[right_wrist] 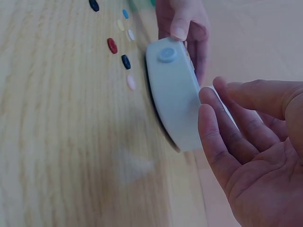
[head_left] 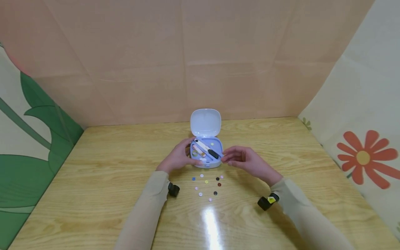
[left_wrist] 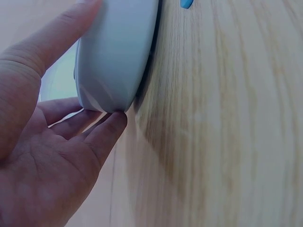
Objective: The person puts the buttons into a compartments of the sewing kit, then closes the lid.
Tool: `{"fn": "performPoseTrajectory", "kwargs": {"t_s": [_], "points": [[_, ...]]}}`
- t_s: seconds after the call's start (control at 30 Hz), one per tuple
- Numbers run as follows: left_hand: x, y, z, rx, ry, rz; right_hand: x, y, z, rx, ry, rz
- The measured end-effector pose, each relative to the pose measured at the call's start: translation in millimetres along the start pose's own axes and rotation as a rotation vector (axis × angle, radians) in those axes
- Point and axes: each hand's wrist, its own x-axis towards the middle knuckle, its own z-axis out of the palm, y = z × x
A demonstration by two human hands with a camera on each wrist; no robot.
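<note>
A small sewing box (head_left: 214,165) stands on the table, its white lid (head_left: 206,122) raised at the back. Inside the blue tray lie a white-and-black tool (head_left: 213,153), a pale yellow button (head_left: 212,143) and some small items too small to tell. My left hand (head_left: 178,157) holds the box by its left side, thumb at the front edge; in the left wrist view its fingertips (left_wrist: 118,124) press the white wall. Beside the box's right side is my right hand (head_left: 247,162), fingers loosely bent. The right wrist view shows nothing between thumb and fingers; whether they touch the box I cannot tell.
Several loose buttons lie in front of the box, among them a blue one (head_left: 193,178), a yellow one (head_left: 206,182), a dark red one (head_left: 219,184) and a black one (head_left: 215,193). The wooden table (head_left: 93,194) meets a pinkish wall covering (head_left: 140,86) behind.
</note>
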Motion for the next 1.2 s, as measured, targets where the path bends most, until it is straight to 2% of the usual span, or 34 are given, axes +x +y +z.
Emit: {"fn": "performPoseTrajectory", "kwargs": {"t_s": [0.4, 0.63, 0.87, 1.07, 1.2], "points": [[-0.1, 0.3, -0.1, -0.001, 0.001, -0.003, -4.0, 8, 5, 0.014, -0.043, -0.002], [1.3, -0.7, 0.5, 0.006, 0.001, -0.010, -4.1, 15, 6, -0.026, -0.044, 0.034], [1.5, -0.6, 0.5, -0.025, -0.001, -0.007, -3.7, 19, 9, -0.033, -0.077, 0.056], [1.4, -2.2, 1.7, -0.016, 0.010, -0.006, -4.2, 21, 10, -0.016, -0.087, 0.091], [0.6, -1.6, 2.9, -0.014, 0.024, 0.004, -4.6, 22, 12, -0.029, -0.102, 0.075]]}}
